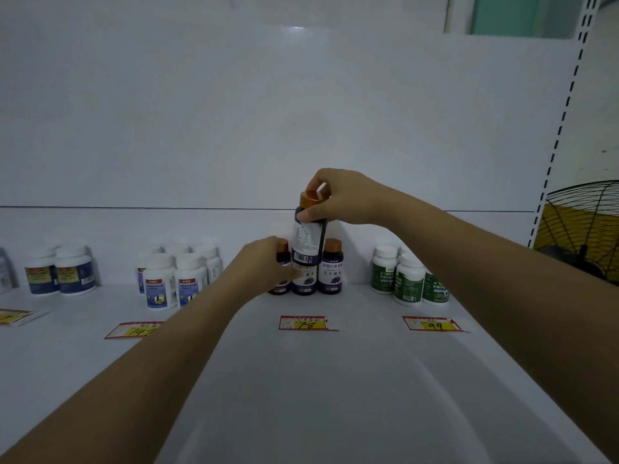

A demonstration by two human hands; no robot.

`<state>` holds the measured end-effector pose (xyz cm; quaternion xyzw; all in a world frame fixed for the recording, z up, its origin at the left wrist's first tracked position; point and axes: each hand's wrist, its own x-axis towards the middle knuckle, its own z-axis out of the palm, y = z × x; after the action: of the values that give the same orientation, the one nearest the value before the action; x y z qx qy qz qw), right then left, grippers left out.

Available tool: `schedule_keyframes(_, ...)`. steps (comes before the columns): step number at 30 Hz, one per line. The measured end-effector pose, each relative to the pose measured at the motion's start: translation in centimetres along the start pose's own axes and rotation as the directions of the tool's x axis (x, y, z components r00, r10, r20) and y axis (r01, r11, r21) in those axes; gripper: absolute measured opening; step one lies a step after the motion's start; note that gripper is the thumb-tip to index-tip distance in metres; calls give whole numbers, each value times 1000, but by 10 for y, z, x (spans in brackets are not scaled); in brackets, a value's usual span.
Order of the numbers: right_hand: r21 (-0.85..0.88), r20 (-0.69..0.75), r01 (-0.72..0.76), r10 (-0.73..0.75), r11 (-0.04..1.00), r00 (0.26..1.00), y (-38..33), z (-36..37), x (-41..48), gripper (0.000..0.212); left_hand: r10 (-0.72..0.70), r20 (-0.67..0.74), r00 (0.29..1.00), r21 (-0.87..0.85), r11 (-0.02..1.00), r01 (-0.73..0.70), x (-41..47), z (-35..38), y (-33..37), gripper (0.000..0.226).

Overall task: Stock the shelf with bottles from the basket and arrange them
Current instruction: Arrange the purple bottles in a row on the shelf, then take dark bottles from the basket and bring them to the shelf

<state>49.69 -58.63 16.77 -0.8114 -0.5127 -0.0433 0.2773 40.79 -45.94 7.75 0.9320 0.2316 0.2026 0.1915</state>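
Stocking looks partly done: bottle groups (174, 279) line the shelf (335, 380), right hand (338, 199) fingers (315, 182) grip another purple bottle (306, 239) by its cap (311, 197) above its row, left hand (261, 262) fingers (276, 242) clasp a shelved bottle (281, 287) there.

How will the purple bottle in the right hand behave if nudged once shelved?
Probably tippy: the purple bottle is tall and narrow. Likely rigid and smooth, so the grip of the right hand near the copper cap could slip. On its side it would probably roll, being round.
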Motion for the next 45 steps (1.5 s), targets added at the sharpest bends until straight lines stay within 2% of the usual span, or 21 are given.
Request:
schedule_keyframes(4,-128,-23,-55,53,990,998,5,19,0,48,-41,9,999,385,922,35,-1,3,-13,48)
schedule_keyframes(8,-127,-16,-152,151,980,988,13,36,-3,53,-62,73,995,506,863,17,-6,18,-24,43)
schedule_keyframes(18,-161,55,-174,185,971,981,16,54,-6,52,-89,54,995,518,854,48,-21,23,-31,36)
schedule_keyframes(26,-111,92,-54,64,992,994,-28,51,4,51,-170,11,985,488,861,143,-38,-9,-43,36)
schedule_keyframes(31,-50,119,68,-61,996,991,-79,64,17,49,-250,-12,968,511,831,221,-59,-50,-69,38)
schedule_keyframes(35,-4,144,140,-138,990,980,-131,88,28,48,-307,-82,948,504,808,305,-85,-91,-105,37)
schedule_keyframes(39,36,181,207,-210,978,961,-193,121,36,47,-399,-162,903,467,775,426,-121,-129,-155,47)
schedule_keyframes(45,168,210,321,-352,932,912,-308,181,41,48,-517,-230,824,509,658,555,-196,-194,-239,40)
